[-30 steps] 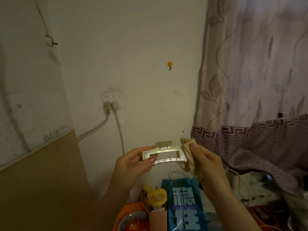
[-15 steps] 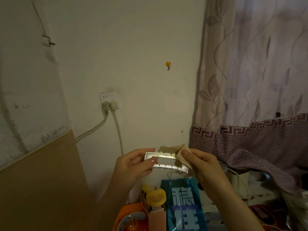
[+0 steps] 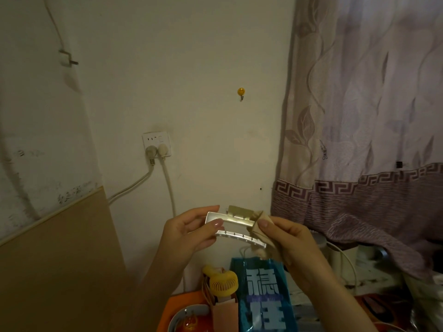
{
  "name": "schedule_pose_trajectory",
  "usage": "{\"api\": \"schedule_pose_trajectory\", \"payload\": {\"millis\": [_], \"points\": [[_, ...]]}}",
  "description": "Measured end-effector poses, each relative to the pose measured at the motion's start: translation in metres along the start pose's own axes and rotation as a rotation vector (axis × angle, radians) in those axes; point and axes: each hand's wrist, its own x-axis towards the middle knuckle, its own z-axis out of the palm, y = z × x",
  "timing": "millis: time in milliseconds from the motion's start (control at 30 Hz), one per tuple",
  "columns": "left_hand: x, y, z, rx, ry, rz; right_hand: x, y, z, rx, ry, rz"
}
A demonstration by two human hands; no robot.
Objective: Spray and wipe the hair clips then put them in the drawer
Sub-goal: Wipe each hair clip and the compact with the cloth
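A: What fills most of the view?
B: A pale wall (image 3: 191, 68), with a patterned curtain (image 3: 364, 116) hanging down the right side and a brown panel (image 3: 60, 259) at lower left. A socket (image 3: 157, 146) on the wall has two plugs in it, their cords running down

A: And the arms?
B: Both forearms rise from the bottom edge and meet in front of the wall, raised above a blue bag (image 3: 263, 295) with white characters and a small yellow fan (image 3: 223, 282)

A: How does the left hand (image 3: 189, 232) sit?
B: Palm turned inward, thumb and fingers curled round the left end of the hair clip (image 3: 230, 222), pinching it

A: The right hand (image 3: 290, 238)?
B: Its fingers are curled too, thumb on top, pressing a beige cloth (image 3: 260, 226) onto the clip's right end

A: Where is the clip, then?
B: In the air between the two hands, lying roughly level, a pale rectangular claw clip with its teeth along the lower edge
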Motion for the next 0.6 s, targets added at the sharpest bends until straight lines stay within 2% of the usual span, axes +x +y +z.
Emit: {"api": "schedule_pose_trajectory", "payload": {"millis": [333,600], "points": [[-0.001,0.006,0.011,0.013,0.012,0.069,-0.001,0.018,0.021,0.203,0.246,0.002],[-0.003,0.0,0.008,-0.004,0.017,0.104,-0.005,0.024,0.023,0.259,0.222,0.044]]}}
